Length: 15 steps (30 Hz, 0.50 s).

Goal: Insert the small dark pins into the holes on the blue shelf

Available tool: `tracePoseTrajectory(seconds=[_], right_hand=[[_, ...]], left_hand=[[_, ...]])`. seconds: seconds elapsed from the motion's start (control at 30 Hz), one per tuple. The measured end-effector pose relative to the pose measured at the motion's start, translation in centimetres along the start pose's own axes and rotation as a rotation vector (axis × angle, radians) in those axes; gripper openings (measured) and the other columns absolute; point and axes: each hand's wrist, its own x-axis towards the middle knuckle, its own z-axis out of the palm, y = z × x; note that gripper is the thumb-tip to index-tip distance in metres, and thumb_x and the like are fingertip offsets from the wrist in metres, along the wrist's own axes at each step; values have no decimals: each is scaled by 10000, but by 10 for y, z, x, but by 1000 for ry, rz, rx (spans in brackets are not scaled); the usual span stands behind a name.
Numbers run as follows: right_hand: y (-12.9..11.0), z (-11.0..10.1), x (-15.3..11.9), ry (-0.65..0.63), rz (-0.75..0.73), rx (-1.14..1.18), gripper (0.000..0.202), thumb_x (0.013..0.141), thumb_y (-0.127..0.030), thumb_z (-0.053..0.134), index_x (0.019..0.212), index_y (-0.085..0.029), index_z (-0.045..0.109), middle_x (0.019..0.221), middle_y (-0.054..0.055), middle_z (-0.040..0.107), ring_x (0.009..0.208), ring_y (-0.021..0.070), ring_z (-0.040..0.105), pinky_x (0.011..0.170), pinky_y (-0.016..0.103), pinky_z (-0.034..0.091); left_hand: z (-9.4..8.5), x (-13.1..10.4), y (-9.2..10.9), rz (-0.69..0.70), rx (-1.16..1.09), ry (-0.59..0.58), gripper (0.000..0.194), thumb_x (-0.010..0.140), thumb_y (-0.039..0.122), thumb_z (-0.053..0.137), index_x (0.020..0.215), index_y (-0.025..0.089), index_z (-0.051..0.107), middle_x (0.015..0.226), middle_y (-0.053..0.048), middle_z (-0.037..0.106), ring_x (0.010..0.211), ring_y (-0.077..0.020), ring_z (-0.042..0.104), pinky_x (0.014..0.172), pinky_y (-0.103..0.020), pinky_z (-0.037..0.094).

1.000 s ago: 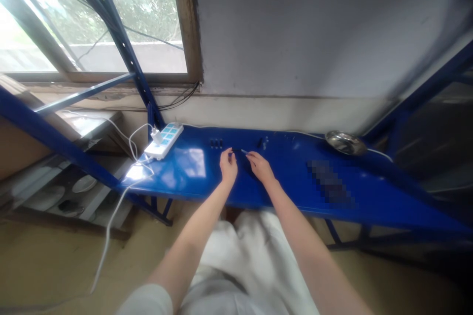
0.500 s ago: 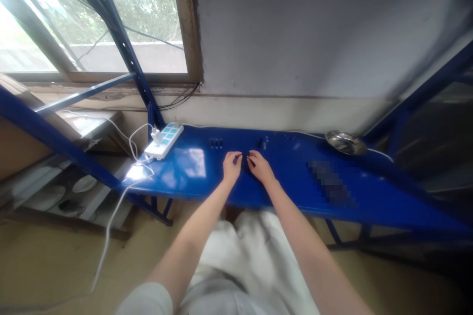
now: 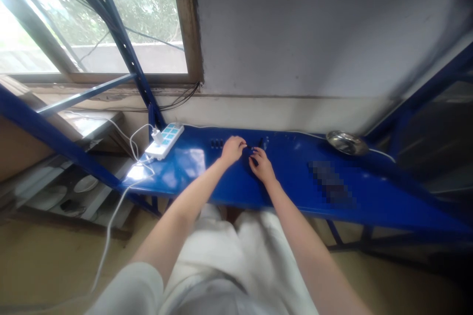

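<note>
Small dark piece (image 3: 252,147), too tiny to identify, sits pinched between left hand (image 3: 232,149) and right hand (image 3: 261,165) fingertips above the blue desk (image 3: 295,177), near a white power strip (image 3: 164,140).

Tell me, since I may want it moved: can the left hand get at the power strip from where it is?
Probably yes. The left hand rests on the blue shelf, and the power strip lies on the same surface to its left, with bare shelf between them.
</note>
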Motion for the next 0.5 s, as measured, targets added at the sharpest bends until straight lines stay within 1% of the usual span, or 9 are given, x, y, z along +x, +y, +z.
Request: tracePoseTrajectory(seconds=[0.07,0.1,0.2,0.27,0.33,0.4,0.5], right_hand=[[-2,-2,0,25,22,-11,260,850,-297,427,934,-144,620,1226,169,482,988,223,584,764,357,539],[-2,-3,0,27,29,-19,268,853,-301,424,945,-141,617,1228,171,480,982,225,586,746,352,543],[-3,-4,0,7,35,-35,276,862,-299,408,943,-138,617,1202,165,502,968,226,588,720,343,545],[-2,-4,0,6,38,-46,276,865,-292,402,928,-137,621,1169,159,524,963,226,588,731,345,541],[-2,-3,1,10,43,-56,275,865,-288,400,914,-137,624,1135,154,543,963,229,585,738,350,538],[-1,-3,1,6,51,-62,276,865,-289,397,906,-144,628,1118,152,552,968,234,581,739,358,536],[-2,-3,2,-12,70,-56,279,864,-296,396,903,-153,633,1113,152,553,978,240,575,750,372,533]], left_hand=[[-18,26,-4,35,86,-74,109,786,176,537,798,181,645,861,-81,627,867,-217,533,840,-356,398],[-26,38,-7,29,143,-117,111,779,157,536,784,176,645,863,-87,623,883,-225,529,850,-361,388],[-43,60,-15,22,390,-284,109,739,98,542,713,146,636,915,-120,600,969,-264,486,890,-405,346],[-47,64,-21,18,495,-382,108,726,85,537,683,127,627,962,-143,582,1020,-285,453,917,-435,315],[-47,63,-27,-5,537,-437,102,723,88,534,684,118,623,992,-155,569,1052,-294,431,937,-453,291],[-45,60,-32,-39,527,-444,90,725,108,537,696,117,622,1002,-160,561,1065,-300,421,946,-463,276],[-41,58,-37,-64,496,-421,98,739,144,531,716,120,623,997,-165,555,1066,-305,417,946,-473,268]])
